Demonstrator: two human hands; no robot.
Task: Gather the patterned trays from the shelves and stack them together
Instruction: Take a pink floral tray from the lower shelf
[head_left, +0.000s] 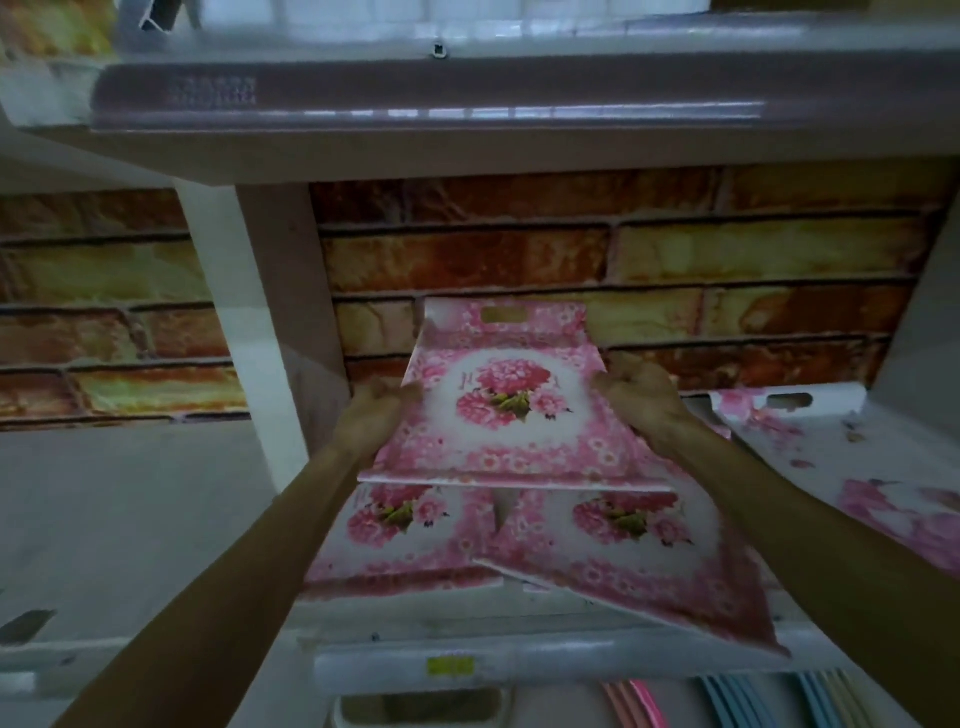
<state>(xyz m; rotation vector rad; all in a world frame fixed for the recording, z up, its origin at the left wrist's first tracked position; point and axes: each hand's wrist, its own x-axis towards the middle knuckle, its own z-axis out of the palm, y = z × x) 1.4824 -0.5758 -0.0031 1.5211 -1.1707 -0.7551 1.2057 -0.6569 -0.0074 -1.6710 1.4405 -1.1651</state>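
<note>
I hold a pink floral tray (506, 410) in the air over the shelf, level, with its handle slot at the far end. My left hand (371, 415) grips its left edge and my right hand (641, 397) grips its right edge. Under it two more pink floral trays lie on the shelf: one flat at the left (400, 540), one tilted at the right (649, 561) with its near corner sticking out past the shelf's front. A paler floral tray (852, 467) lies further right.
A white shelf upright (265, 332) stands just left of the held tray. The shelf above (467, 104) hangs low overhead. A brick-patterned wall (675, 249) backs the shelf. Below the shelf's front edge (467, 660) stand coloured items on edge (753, 701).
</note>
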